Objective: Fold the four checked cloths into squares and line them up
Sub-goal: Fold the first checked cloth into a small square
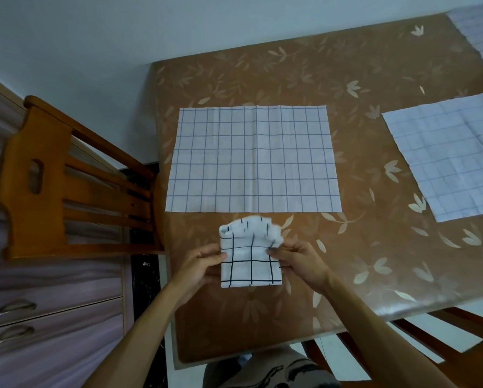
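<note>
At far left stands a chest of drawers [52, 303], with a wooden chair [38, 177] beside it, pushed up to the bench [290, 79]. Near the bench's front edge, the left hand [201, 266] pinches the left edge of a small folded checked cloth [250, 264], thumb on top. The cloth's far part is blurred and raised off the bench. Just beyond it a second checked cloth [253, 159] lies spread flat. The right hand [299, 261] pinches the folded cloth's right edge with curled fingers. Further right a third cloth [447, 158] lies open, and a fourth [481, 32] sits at the far right corner.
</note>
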Motion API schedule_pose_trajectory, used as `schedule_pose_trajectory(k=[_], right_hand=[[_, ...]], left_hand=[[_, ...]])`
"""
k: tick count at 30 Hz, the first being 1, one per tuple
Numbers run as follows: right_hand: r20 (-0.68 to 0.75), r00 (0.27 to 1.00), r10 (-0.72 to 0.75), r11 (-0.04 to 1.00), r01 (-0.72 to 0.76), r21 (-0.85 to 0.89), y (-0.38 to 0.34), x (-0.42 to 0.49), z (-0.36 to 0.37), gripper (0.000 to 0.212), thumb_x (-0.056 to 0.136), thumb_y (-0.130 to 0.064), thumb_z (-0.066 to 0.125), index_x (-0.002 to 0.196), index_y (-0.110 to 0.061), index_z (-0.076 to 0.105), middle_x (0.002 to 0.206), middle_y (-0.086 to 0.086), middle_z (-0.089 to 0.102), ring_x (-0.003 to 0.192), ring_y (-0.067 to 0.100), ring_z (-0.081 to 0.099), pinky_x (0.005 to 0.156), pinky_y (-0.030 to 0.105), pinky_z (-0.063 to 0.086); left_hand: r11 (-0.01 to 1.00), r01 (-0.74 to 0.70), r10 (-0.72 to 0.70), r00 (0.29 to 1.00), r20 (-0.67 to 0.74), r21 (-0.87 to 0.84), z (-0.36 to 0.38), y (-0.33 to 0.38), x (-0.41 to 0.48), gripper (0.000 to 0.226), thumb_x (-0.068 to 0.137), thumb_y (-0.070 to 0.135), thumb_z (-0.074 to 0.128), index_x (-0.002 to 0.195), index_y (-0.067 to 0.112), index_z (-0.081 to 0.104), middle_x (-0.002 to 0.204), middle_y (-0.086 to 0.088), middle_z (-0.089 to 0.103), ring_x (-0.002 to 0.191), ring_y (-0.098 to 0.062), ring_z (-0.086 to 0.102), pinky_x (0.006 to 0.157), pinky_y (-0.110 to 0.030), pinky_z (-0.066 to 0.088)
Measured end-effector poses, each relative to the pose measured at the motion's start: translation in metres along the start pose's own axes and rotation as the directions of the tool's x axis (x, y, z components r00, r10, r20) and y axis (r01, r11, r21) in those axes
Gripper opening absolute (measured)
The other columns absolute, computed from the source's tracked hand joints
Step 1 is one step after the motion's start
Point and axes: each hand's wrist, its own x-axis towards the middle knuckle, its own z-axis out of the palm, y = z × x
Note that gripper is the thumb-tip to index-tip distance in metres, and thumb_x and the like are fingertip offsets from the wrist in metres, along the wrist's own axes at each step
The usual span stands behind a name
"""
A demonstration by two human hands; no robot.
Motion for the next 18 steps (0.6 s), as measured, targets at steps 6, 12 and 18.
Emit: schedule_pose_trajectory(k=[6,12,18], right_hand=[[-0.011,0.999,0.034,0.999,-0.034,0.027,-0.004,0.001,0.006,0.032,0.095,0.006,0.046,0.092,-0.002,0.077,0.101,0.017,0.076,0.093,0.027,0.072,0.075,0.030,0.058],[-0.035,0.996,0.079,0.997,-0.079,0.012,0.001,0.000,0.000,0.023,0.095,-0.019,0.061,0.105,-0.002,0.074,0.106,0.013,0.075,0.099,0.028,0.072,0.080,0.032,0.057],[-0.049,0.996,0.073,0.988,-0.079,-0.134,0.012,0.004,-0.001,0.042,0.088,-0.008,0.072,0.126,-0.019,0.058,0.111,0.008,0.074,0.099,0.023,0.073,0.085,0.047,0.060]], left_hand=[[0.993,0.016,-0.016,1.000,-0.001,-0.115,0.003,0.003,0.002,0.023,0.097,0.002,0.049,0.089,0.004,0.071,0.093,-0.016,0.073,0.076,-0.023,0.072,0.057,-0.031,0.057],[0.999,-0.019,0.019,1.000,-0.004,0.040,0.004,-0.010,0.009,0.029,0.078,0.030,0.079,0.100,0.012,0.074,0.106,-0.009,0.073,0.098,-0.025,0.070,0.082,-0.042,0.060],[0.955,-0.161,0.184,0.980,-0.072,0.249,0.006,-0.022,0.013,0.031,0.084,0.016,0.077,0.112,0.025,0.068,0.107,-0.001,0.075,0.103,-0.019,0.071,0.082,-0.035,0.061]])
